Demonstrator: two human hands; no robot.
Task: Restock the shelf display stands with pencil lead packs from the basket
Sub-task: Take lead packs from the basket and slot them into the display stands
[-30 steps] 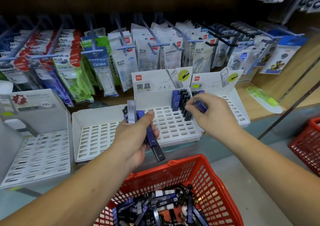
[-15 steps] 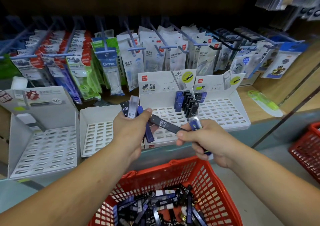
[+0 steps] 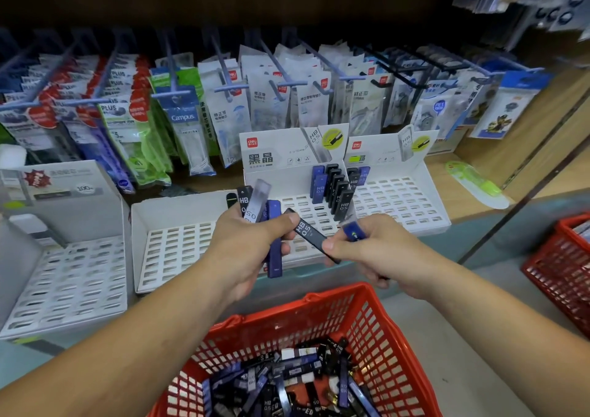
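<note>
Before white display stands [image 3: 277, 158], left hand [image 3: 242, 247] grips several lead packs [image 3: 257, 203]; right hand [image 3: 376, 254] pinches a black pack [image 3: 308, 231], fingers curled around a blue pack [image 3: 352, 230].

Bright red mesh on the shopping basket [image 3: 367, 317] at the bottom, loaded with black and dark blue lead packs [image 3: 287, 381]. Same red on a second basket [image 3: 562, 273] at the right edge. White slotted grid across the centre display stand [image 3: 300, 204]. Mid-frame, black pack [image 3: 311, 234] with white HB 0.5 lettering, dark blue pack [image 3: 274, 257] just left, frosted grey pack [image 3: 257, 199] above. Lime green on the correction tape [image 3: 472, 182], far right.
</note>
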